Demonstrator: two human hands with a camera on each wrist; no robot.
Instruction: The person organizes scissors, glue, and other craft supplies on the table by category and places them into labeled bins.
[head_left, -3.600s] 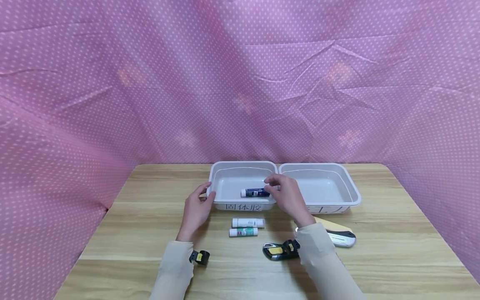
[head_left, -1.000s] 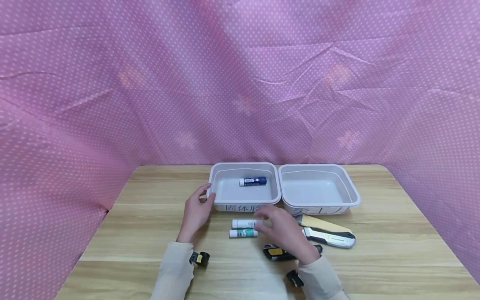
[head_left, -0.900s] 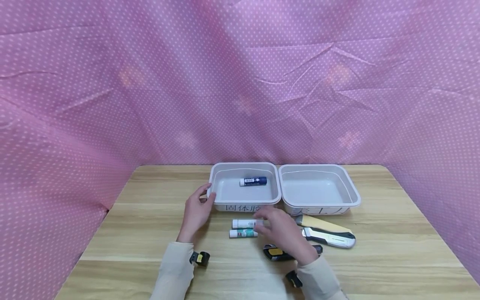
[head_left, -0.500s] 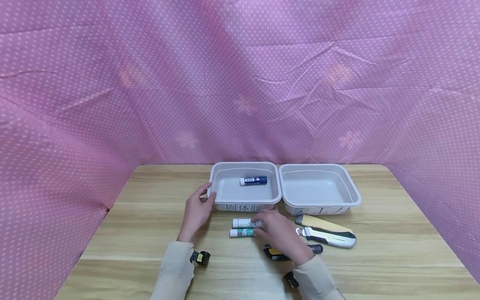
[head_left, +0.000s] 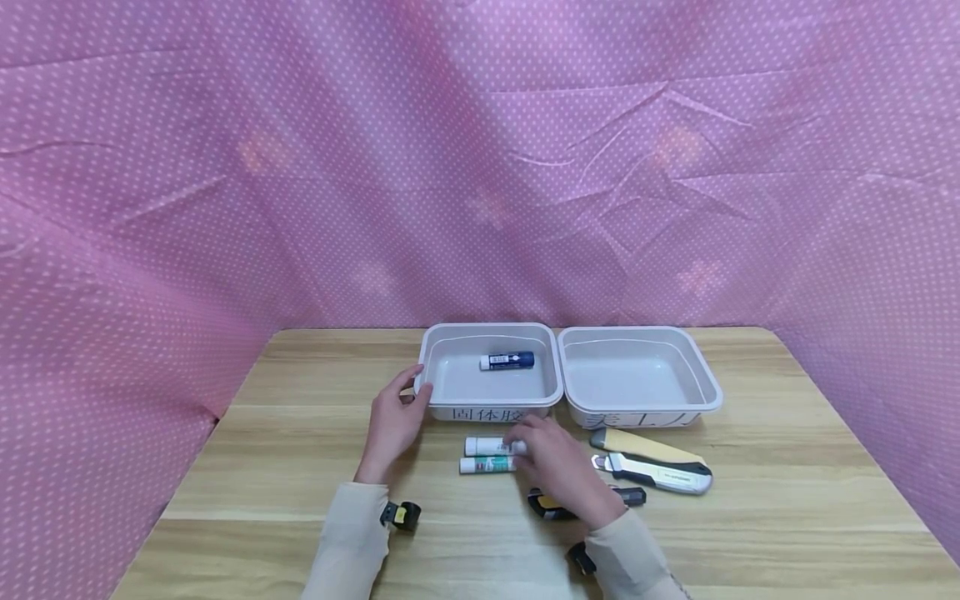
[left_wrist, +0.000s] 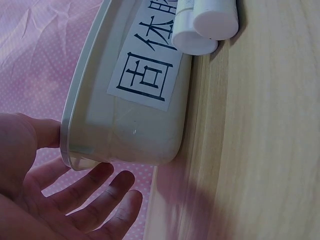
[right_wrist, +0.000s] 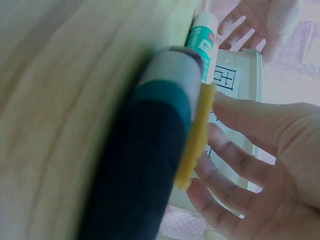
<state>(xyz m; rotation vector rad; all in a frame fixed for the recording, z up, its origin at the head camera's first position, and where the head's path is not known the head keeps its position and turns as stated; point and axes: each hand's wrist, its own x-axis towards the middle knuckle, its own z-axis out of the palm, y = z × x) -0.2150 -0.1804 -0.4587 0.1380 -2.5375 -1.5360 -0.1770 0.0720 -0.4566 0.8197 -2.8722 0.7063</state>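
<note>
In the head view my left hand holds the left corner of a white plastic tray. The left wrist view shows the thumb on the tray's rim, with the other fingers spread below it. A dark blue glue stick lies inside that tray. My right hand pinches the right end of a white glue stick on the table. Just in front lies a green-and-white glue stick. A black-and-yellow utility knife lies partly under the right hand and fills much of the right wrist view, blurred.
A second white tray stands against the first on its right; both carry printed paper labels. Before it lie a yellow utility knife and a white-and-black one. A pink dotted cloth hangs behind the wooden table.
The right hand left the blue glue stick in the left tray, drew back toward the front, and lowered its fingers around the white glue stick. The left hand stayed at the tray's corner.
</note>
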